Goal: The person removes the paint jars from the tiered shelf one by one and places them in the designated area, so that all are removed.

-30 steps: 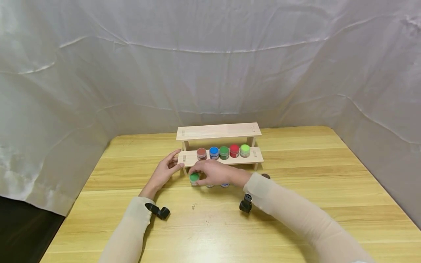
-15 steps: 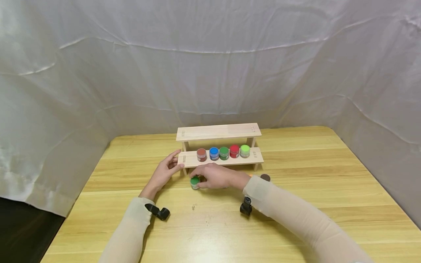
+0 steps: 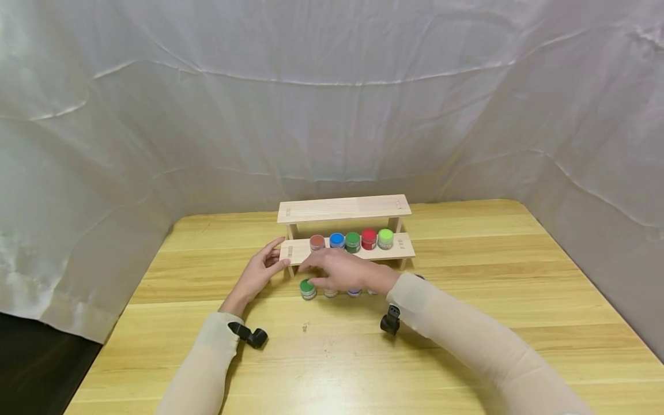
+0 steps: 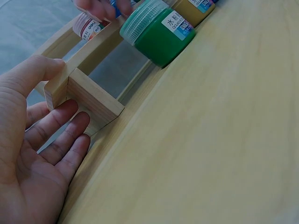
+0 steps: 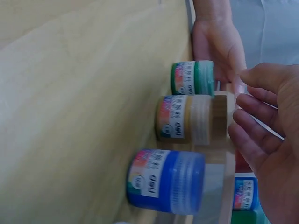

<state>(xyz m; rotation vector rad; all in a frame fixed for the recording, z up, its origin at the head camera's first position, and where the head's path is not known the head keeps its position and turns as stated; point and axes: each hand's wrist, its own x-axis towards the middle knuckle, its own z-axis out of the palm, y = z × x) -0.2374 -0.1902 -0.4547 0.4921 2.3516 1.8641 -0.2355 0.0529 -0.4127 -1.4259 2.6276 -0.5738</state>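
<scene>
Squat green jar (image 3: 308,289), upright on the bench (image 3: 327,363) before the left end of a wooden rack (image 3: 344,208); ribbed clear lid, white label with dark characters and a blue-and-pink patch. Just above and beside it, the right hand (image 3: 339,270), empty, with fingers loosely apart from the thumb. At the rack's left end, the left hand (image 3: 261,271), with thumb and index finger about the lower board (image 3: 381,253). Rightward on the bench, a tan jar (image 5: 177,119) and blue jar (image 5: 166,182), partly covered by the right hand in the head view; then a pale sliver of another jar (image 3: 372,293) and a dark lid (image 3: 419,277), mostly behind the sleeve (image 3: 467,328). On the lower board, brown jar (image 3: 317,240) and second blue jar (image 3: 336,239), with bases hidden, beside dark green, red and lime jars (image 3: 385,239). In the right wrist view, label print too blurred to read.
</scene>
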